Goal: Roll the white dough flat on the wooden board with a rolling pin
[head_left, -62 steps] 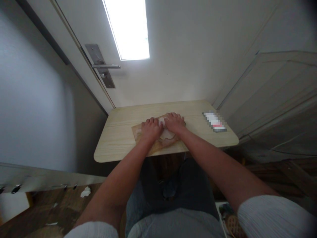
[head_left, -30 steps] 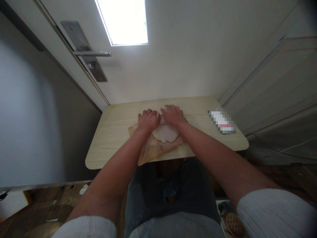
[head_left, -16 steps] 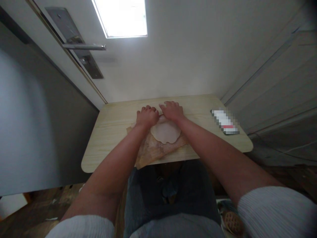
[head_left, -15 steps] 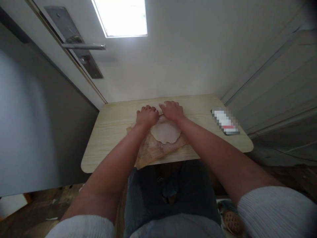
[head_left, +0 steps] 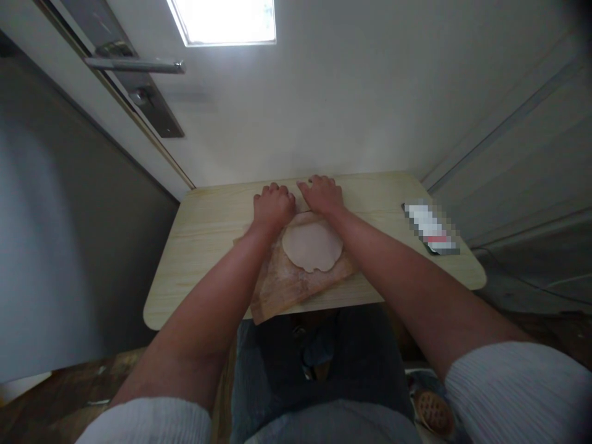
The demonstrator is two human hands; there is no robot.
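A flat, pale round of dough (head_left: 312, 246) with an uneven near edge lies on a brown, flour-marked sheet or thin board (head_left: 287, 293). My left hand (head_left: 274, 203) is beyond its far left edge, knuckles up and fingers curled down. Close beside it, my right hand (head_left: 322, 194) bends its fingers over the far right edge, thumb pointing toward the left hand. A narrow tan strip shows in the gap between them. Whatever lies under both palms is hidden by the hands.
The light wooden table (head_left: 208, 228) has rounded front corners and stands against a white door with a metal handle (head_left: 139, 65). A blurred-out phone-like thing (head_left: 431, 228) lies on its right side. The brown sheet overhangs the front edge.
Both hands have shifted slightly away from me, beyond the dough, and more of the dough's far part shows. The view has tilted down a little.
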